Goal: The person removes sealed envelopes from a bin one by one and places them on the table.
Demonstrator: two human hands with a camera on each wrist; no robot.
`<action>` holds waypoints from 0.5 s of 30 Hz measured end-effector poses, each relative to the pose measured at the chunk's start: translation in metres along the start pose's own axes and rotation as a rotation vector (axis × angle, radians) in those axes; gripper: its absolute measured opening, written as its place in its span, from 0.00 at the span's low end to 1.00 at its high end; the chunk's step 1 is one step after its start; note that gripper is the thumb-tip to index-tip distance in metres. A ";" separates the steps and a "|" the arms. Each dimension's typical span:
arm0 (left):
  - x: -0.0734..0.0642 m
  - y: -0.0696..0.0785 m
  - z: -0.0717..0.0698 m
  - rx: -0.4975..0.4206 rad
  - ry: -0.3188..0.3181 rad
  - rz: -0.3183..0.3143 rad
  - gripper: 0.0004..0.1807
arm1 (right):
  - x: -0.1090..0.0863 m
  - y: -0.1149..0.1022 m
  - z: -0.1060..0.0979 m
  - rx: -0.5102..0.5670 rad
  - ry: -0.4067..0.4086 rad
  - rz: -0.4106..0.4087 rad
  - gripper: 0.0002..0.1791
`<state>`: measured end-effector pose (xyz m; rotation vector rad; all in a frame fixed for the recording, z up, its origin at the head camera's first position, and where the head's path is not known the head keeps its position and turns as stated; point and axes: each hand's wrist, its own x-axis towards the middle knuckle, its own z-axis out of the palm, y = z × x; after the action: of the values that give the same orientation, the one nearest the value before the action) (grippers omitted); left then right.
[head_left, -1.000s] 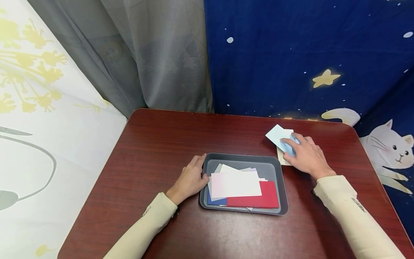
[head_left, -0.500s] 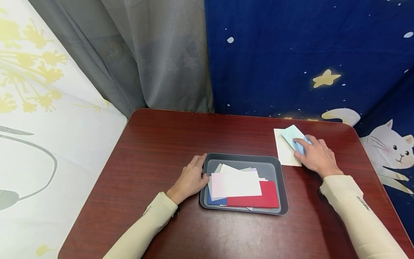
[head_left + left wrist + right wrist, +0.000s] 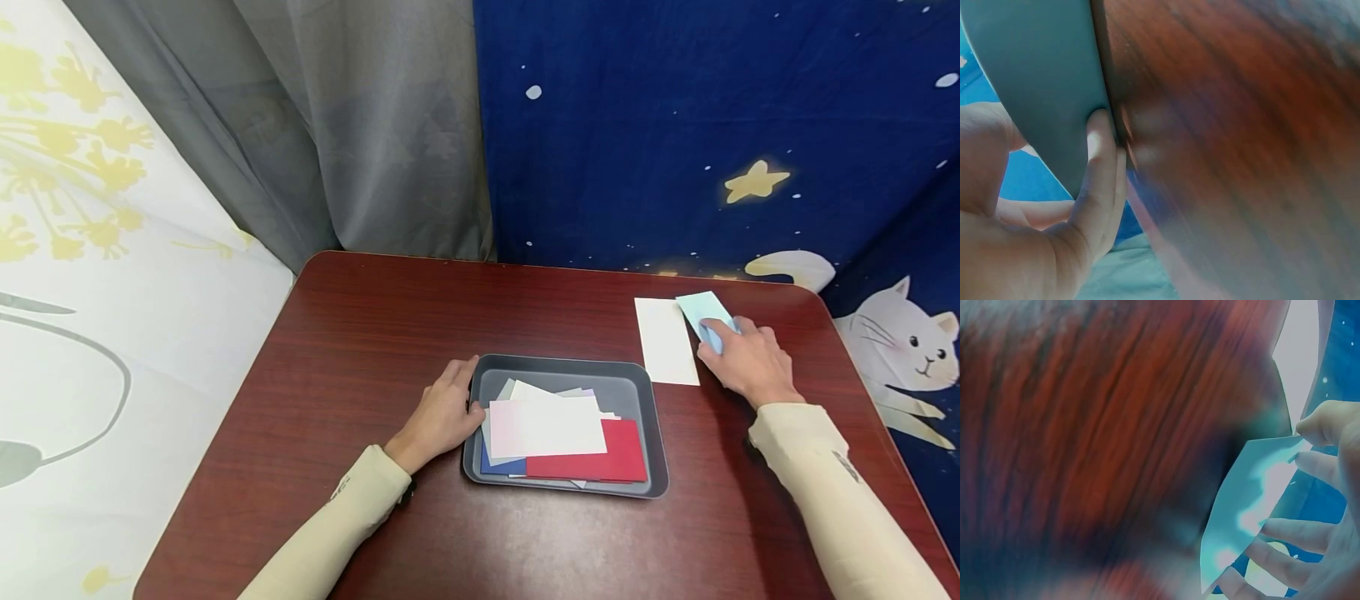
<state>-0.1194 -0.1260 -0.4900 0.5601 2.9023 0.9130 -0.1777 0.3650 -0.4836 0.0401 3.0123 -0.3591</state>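
My left hand [image 3: 441,415] holds the left wall of a dark grey tray [image 3: 566,363]; in the left wrist view its fingertips press the outer wall of the tray [image 3: 1041,81]. At the right of the table my right hand [image 3: 752,360] grips a light blue paper card [image 3: 703,308] by its long edges, and the card bows between thumb and fingers. In the right wrist view the fingertips line one edge of the blue card [image 3: 1235,506]. Just left of it a cream-white paper card [image 3: 663,340] lies flat, its lower end close by the tray's back right corner.
Inside the tray lies a loose pile of paper pieces, with a pale pink card [image 3: 547,427] on top, a red one [image 3: 626,450] and a blue one [image 3: 498,467]. A reddish-brown table [image 3: 360,333] carries everything; grey and navy curtains [image 3: 637,150] hang behind it.
My right hand has moved right with the light blue card, off the cream-white card, which now shows fully. The left hand and tray have stayed put.
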 end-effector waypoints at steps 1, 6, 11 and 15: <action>0.000 0.000 0.000 0.000 0.000 -0.001 0.41 | 0.000 0.001 0.000 0.002 -0.001 0.008 0.33; 0.000 0.000 0.000 0.000 -0.001 -0.001 0.41 | 0.001 0.006 0.000 0.016 -0.017 0.052 0.34; 0.000 0.000 -0.001 -0.002 0.001 -0.004 0.41 | 0.001 0.009 0.001 0.013 -0.041 0.069 0.34; 0.000 0.000 -0.001 -0.001 -0.002 -0.008 0.41 | 0.002 0.009 0.001 -0.007 -0.056 0.076 0.35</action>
<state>-0.1191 -0.1262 -0.4892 0.5484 2.9006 0.9119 -0.1787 0.3737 -0.4867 0.1417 2.9469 -0.3372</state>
